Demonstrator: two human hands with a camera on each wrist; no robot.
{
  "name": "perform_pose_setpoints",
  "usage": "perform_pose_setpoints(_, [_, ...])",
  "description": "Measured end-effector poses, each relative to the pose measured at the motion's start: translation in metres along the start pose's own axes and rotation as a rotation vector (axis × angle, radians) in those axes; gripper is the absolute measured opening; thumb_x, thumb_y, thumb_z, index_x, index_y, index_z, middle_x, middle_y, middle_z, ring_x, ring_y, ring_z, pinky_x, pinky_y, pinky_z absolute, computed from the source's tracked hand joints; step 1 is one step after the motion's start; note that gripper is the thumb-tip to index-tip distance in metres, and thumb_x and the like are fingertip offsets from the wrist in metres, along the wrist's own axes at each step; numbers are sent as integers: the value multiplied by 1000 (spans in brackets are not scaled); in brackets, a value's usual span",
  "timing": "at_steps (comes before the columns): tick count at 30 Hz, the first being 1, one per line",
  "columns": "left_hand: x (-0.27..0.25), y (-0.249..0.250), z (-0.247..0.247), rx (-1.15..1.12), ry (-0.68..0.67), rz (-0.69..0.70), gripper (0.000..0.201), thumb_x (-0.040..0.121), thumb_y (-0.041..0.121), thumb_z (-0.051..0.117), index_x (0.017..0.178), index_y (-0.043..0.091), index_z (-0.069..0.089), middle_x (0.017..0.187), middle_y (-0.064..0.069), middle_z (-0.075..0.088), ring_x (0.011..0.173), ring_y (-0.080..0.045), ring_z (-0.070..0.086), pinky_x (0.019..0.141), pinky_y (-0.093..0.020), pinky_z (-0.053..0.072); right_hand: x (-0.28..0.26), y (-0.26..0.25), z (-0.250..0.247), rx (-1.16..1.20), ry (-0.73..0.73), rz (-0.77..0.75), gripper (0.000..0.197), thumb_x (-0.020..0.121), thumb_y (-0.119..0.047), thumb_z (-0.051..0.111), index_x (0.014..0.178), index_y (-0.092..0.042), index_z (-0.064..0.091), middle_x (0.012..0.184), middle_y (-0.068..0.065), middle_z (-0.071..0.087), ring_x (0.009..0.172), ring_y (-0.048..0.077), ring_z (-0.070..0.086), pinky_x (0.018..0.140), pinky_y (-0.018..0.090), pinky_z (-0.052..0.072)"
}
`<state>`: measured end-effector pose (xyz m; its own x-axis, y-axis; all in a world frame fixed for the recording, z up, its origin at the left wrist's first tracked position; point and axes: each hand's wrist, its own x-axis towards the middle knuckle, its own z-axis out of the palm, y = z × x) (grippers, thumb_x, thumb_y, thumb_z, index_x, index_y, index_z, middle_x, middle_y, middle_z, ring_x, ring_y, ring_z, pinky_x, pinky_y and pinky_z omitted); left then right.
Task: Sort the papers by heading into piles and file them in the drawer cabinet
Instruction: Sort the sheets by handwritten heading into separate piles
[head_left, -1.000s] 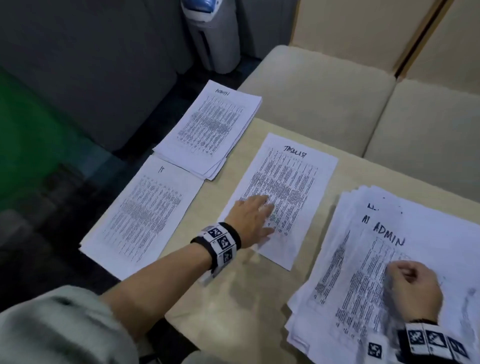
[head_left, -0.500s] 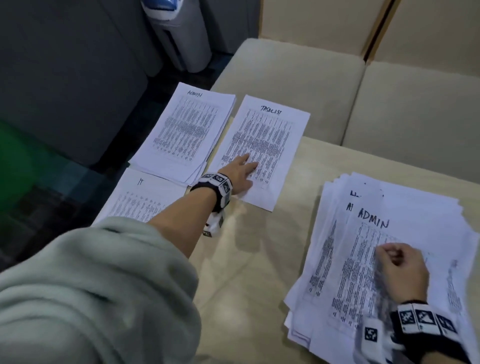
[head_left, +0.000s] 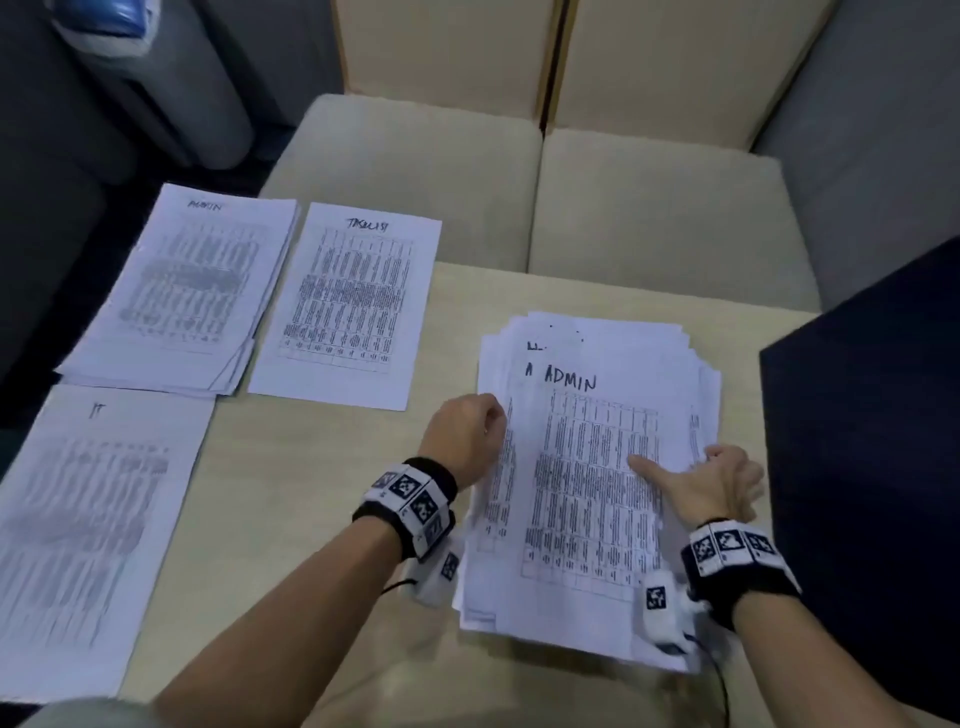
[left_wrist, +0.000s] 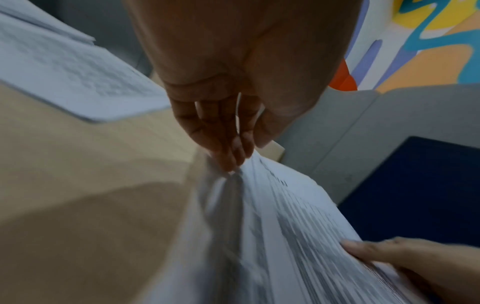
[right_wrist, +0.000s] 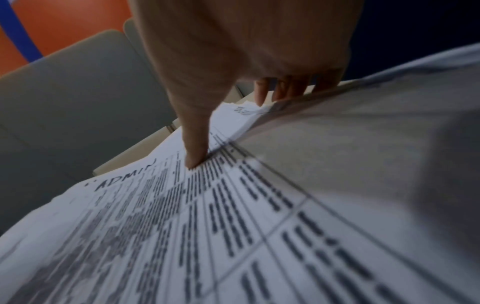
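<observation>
An untidy stack of printed papers (head_left: 587, 597) lies on the right of the table, with a sheet headed ADMIN (head_left: 592, 467) on top. My left hand (head_left: 467, 431) is at the stack's left edge, and its fingertips (left_wrist: 228, 162) pinch the lifted edge of the top sheet. My right hand (head_left: 711, 483) holds the right edge: the thumb (right_wrist: 193, 156) presses on the printed table while the fingers curl under the raised edge. Sorted papers lie to the left: an ADMIN pile (head_left: 192, 291), a TASKLIST sheet (head_left: 348, 306) and an IT sheet (head_left: 93, 519).
The beige table (head_left: 311, 519) shows bare wood between the piles and the stack. A dark blue block (head_left: 872, 493) stands close on the right. Beige seat cushions (head_left: 649, 208) lie beyond the far edge, and a grey bin (head_left: 171, 88) stands at the far left.
My left hand has left the TASKLIST sheet and come back to the stack's left edge. My right hand has moved from a fist on top of the stack to gripping its right edge.
</observation>
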<state>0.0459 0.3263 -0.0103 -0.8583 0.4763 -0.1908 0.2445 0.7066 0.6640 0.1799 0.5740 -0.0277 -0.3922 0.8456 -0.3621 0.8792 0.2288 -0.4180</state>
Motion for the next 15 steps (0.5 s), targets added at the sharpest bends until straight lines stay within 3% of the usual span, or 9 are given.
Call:
perform_pose_setpoints(3, [-11, 15, 29, 37, -79, -88, 17, 93, 22, 55, 92, 9, 66, 87, -5, 68, 81, -24, 63, 73, -35, 52, 9, 15, -16, 192, -24, 56, 88, 59, -39, 94, 125, -6, 45, 124, 13, 51, 117, 34, 50, 94, 40, 43])
perform_pose_setpoints(6, [-14, 21, 46, 42, -73, -198, 19, 91, 22, 56, 97, 6, 65, 93, -9, 67, 88, -26, 62, 79, -37, 53, 17, 30, -31, 204, 137, -63, 31, 80, -19, 79, 104, -6, 64, 110, 14, 62, 103, 35, 61, 81, 30, 42])
perform_pose_setpoints(8, [-15, 27, 52, 31, -37, -274, 21, 90, 23, 56, 99, 5, 63, 96, -10, 66, 91, -28, 62, 82, -39, 53, 22, 39, -39, 278, 254, -137, 7, 86, -11, 69, 90, -7, 65, 98, 13, 62, 92, 34, 62, 77, 28, 42])
perform_pose_setpoints(10, [-17, 35, 58, 73, -20, -341, 33, 90, 30, 60, 109, 3, 57, 108, -11, 61, 100, -29, 60, 87, -38, 52, 20, 42, -49, 430, 235, -156, 8, 90, -9, 65, 96, -6, 62, 89, 8, 63, 88, 30, 62, 74, 28, 48])
perform_pose_setpoints(13, [-20, 55, 67, 160, -37, -494, 69, 86, 47, 68, 127, 0, 40, 125, -14, 44, 114, -28, 53, 90, -35, 48, 11, 45, -60, 739, 21, -138, 21, 94, -9, 64, 113, -11, 56, 90, -5, 66, 85, 12, 65, 67, 13, 50])
perform_pose_setpoints(15, [-18, 64, 73, 102, -27, -594, 74, 82, 42, 74, 129, 0, 35, 129, -15, 41, 115, -28, 54, 89, -34, 50, 9, 50, -58, 761, -197, -106, 28, 89, -7, 70, 114, -11, 58, 99, -1, 72, 88, 12, 69, 77, 25, 55])
